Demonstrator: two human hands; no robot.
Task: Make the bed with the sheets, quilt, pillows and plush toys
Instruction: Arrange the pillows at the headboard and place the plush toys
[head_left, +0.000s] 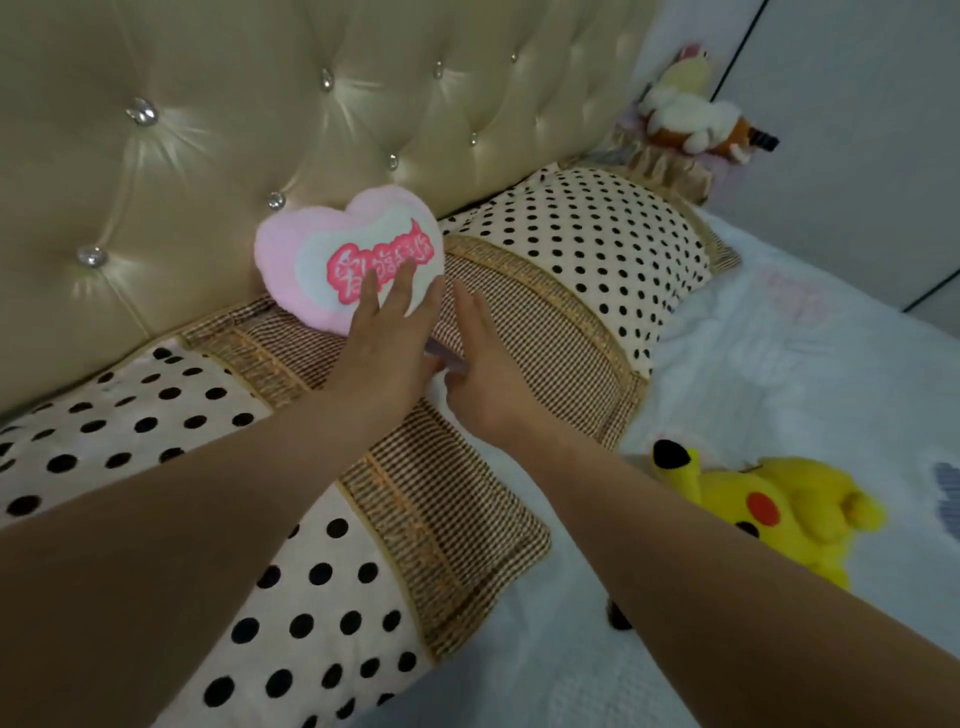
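Observation:
A pink and white heart plush (332, 244) with red lettering leans against the tufted headboard (218, 119), standing on the seam between two polka-dot pillows. My left hand (389, 332) lies flat on its lower front, fingers straight. My right hand (478, 364) reaches beside it over the checked end of the far pillow (597, 249), fingers extended and holding nothing. The near pillow (218, 519) runs under my left forearm. A yellow plush toy (769, 514) lies face up on the white sheet (779, 364) at the right.
A cream and brown plush toy (691, 114) sits at the far corner of the bed by a frilled cushion (670, 171). A pale wardrobe (857, 130) stands along the bed's far side.

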